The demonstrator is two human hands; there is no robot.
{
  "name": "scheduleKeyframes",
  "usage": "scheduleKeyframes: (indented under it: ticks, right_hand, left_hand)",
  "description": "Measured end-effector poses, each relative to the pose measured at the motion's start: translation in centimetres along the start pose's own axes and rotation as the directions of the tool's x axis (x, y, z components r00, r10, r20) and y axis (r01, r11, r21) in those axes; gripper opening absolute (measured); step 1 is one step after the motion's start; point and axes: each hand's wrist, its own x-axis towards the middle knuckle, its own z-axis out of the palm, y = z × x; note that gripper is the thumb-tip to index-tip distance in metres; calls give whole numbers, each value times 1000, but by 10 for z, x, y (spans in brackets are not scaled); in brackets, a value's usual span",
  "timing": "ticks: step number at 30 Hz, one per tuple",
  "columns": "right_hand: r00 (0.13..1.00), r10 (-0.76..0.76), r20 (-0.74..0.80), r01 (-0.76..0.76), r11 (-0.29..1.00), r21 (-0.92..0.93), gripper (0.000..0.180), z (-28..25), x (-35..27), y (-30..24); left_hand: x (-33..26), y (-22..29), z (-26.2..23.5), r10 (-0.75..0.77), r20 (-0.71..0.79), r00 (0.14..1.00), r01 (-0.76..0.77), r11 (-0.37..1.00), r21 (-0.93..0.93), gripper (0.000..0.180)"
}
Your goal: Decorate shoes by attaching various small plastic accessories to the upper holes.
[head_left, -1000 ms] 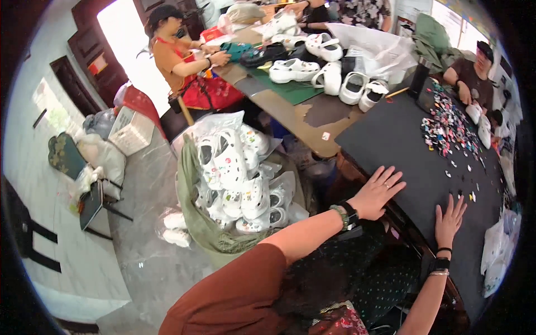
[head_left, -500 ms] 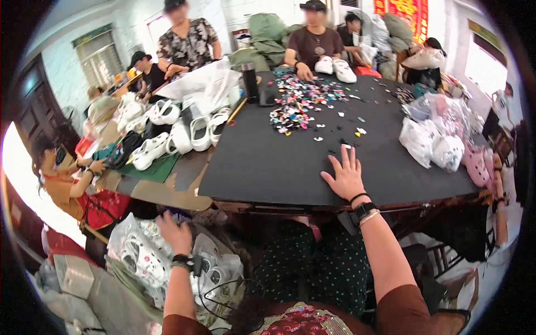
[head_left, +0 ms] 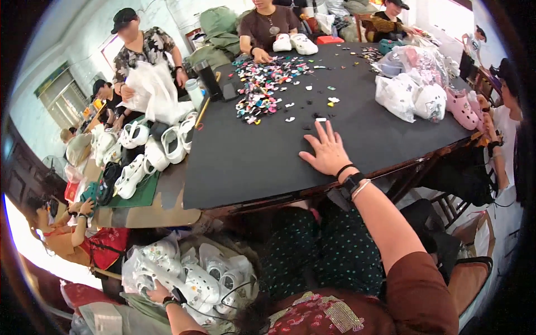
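Fingers (head_left: 322, 133) of my right hand (head_left: 328, 158) are spread well apart on the black tabletop (head_left: 251, 167), gripping nothing, a small white piece just past their tips. My left hand (head_left: 161, 293) is what has changed: a second ago it lay on the table edge, half a second ago it was over the bagged shoes, and now it is lower, in among the white clogs (head_left: 201, 287) beside my knees. So one hand is at the shoes while the other has stayed on the table; whether my left fingers are clamped on a clog or only touching, I cannot tell. Those clogs lie in clear plastic with green cloth (head_left: 148, 307) by them. The heap of colourful charms (head_left: 257, 103) sits farther up the table. As for brands or labels, I can read none on the clogs or their bags; any marks are too small.
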Motion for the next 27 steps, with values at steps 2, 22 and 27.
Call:
scheduleKeyframes:
  ticks: [2,22,27]
  right_hand:
    - [999,38,-18,-39,998,-49,60,-2,-6,18]
    - [995,-3,-96,3,1000,3,51,-5,-10,4]
    - [993,-12,-117,16,999,33,49,-8,-11,1]
  left_hand:
    - [-14,41,-12,-389,382,838,535,723,-438,77]
    - [-11,49,-146,-193,-226,955,-39,672,-740,29]
    - [-3,147,-263,88,-428,899,-373,665,-647,24]
